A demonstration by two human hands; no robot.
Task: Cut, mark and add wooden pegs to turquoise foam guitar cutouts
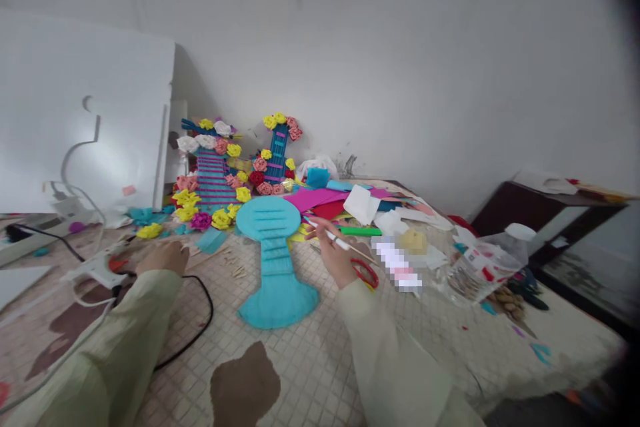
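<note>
A turquoise paper-covered shape (277, 267), with a round top, narrow neck and flared base, lies on the table between my hands. Thin raised strips cross its upper part. My right hand (334, 257) is just right of it, fingers closed round a slim white pen (337, 240). Beside that hand lie red-handled scissors (366, 273) and a green stick-like piece (360, 231). My left hand (164, 257) rests low over the table with its fingers curled; whatever they hold, if anything, is hidden. A white glue gun (97, 270) lies left of that hand.
Two upright blue panels (216, 177) with paper flowers stand at the back. Coloured paper sheets (315, 200) are piled behind the scissors. A clear plastic container (487, 267) is at the right. A black cable (207, 320) loops near my left forearm.
</note>
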